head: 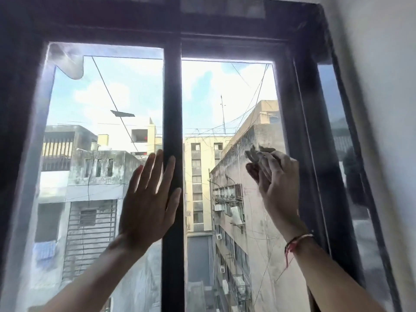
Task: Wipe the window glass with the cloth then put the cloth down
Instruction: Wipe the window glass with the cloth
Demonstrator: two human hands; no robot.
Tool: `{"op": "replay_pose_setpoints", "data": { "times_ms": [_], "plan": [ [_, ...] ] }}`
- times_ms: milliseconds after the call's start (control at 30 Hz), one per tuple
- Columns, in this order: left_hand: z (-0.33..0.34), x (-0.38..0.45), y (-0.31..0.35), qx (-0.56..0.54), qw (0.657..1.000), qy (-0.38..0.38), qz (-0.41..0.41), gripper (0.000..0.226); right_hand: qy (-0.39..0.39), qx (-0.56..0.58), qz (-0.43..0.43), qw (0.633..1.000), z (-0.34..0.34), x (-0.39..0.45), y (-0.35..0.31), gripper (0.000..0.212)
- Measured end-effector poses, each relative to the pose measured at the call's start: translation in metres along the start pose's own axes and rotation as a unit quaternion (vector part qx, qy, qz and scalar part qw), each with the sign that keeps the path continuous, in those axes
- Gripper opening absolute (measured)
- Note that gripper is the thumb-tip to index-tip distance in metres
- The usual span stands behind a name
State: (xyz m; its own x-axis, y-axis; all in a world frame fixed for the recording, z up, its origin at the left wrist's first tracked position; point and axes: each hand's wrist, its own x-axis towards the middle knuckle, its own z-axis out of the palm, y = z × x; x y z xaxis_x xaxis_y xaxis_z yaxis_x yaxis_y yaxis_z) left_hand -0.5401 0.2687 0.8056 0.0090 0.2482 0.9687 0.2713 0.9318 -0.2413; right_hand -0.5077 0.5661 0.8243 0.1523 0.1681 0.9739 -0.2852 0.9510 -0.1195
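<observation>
The right hand's fingers [262,164], right of centre in the frame, are stretched out and held together, their tips grey with dust. Against them sits a small dark, crumpled shape [262,152], which may be the cloth or only its reflection in the glass; I cannot tell which, nor whether the fingers pinch it or merely press it flat. If it is the cloth, it lies at the fingertips, between them and the right pane of clear window glass [229,104], and little of it shows. The right hand [278,183] itself tilts edge-on to the pane, a red thread bracelet [297,240] around its wrist.

The left hand's fingers [155,170], at the centre of the frame, are spread wide and hold nothing. The left hand [148,199] lies flat, its thumb side on the dark vertical centre bar of the window frame [172,97] and the rest on the left pane [101,93], seemingly as a brace.

To wipe well, the right fingers should probably press the cloth flat with even force and sweep in overlapping strokes toward the hazy edges. The dusty fingertips could smear the glass if skin rather than cloth leads. A whitish smear [67,61] sits in the upper left corner.
</observation>
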Motion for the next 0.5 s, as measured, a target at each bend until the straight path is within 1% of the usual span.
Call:
{"op": "replay_pose_setpoints", "data": {
  "times_ms": [67,100,133,167,233,267,300,333,367,400,433,467,500],
  "plan": [
    [0.002,0.002,-0.004,0.011,1.000,0.017,0.009,0.067,0.041,-0.016,0.026,0.999,0.013,0.011,-0.010,0.041],
    [0.004,0.001,-0.004,0.012,1.000,0.021,0.007,0.067,0.050,0.001,0.031,0.998,0.021,0.012,-0.021,0.040],
    [0.006,0.001,-0.003,0.014,1.000,0.023,0.006,0.067,0.035,0.015,-0.003,0.999,0.030,0.007,-0.033,0.038],
    [0.007,0.000,-0.002,0.020,1.000,0.024,0.006,0.066,0.002,0.024,-0.077,0.997,0.039,-0.008,-0.044,0.036],
    [0.005,0.000,0.000,0.032,0.999,0.025,0.004,0.066,-0.080,0.030,-0.245,0.966,0.044,-0.051,-0.062,0.040],
    [0.004,0.000,0.000,0.036,0.999,0.026,0.000,0.065,-0.103,0.028,-0.299,0.948,0.038,-0.062,-0.061,0.041],
    [0.003,0.000,0.001,0.037,0.999,0.024,-0.001,0.065,-0.111,0.027,-0.323,0.939,0.033,-0.058,-0.052,0.041],
    [0.003,-0.001,0.002,0.036,0.999,0.022,0.000,0.066,-0.089,0.020,-0.308,0.947,0.030,-0.046,-0.039,0.038],
    [0.003,-0.001,0.002,0.034,0.999,0.020,-0.001,0.066,-0.065,0.007,-0.251,0.966,0.027,-0.028,-0.031,0.035],
    [0.003,-0.001,0.002,0.030,0.999,0.019,-0.002,0.066,-0.029,0.000,-0.159,0.987,0.026,-0.006,-0.024,0.035],
    [0.004,0.000,0.003,0.028,0.999,0.020,-0.003,0.066,0.007,0.001,-0.065,0.998,0.025,0.012,-0.022,0.038],
    [0.004,-0.001,0.003,0.029,0.999,0.022,-0.005,0.066,0.030,0.004,0.000,1.000,0.031,0.018,-0.028,0.042],
    [0.004,-0.001,0.003,0.031,0.999,0.024,-0.006,0.065,0.028,0.016,0.011,0.999,0.036,0.012,-0.042,0.043]
  ]
}}
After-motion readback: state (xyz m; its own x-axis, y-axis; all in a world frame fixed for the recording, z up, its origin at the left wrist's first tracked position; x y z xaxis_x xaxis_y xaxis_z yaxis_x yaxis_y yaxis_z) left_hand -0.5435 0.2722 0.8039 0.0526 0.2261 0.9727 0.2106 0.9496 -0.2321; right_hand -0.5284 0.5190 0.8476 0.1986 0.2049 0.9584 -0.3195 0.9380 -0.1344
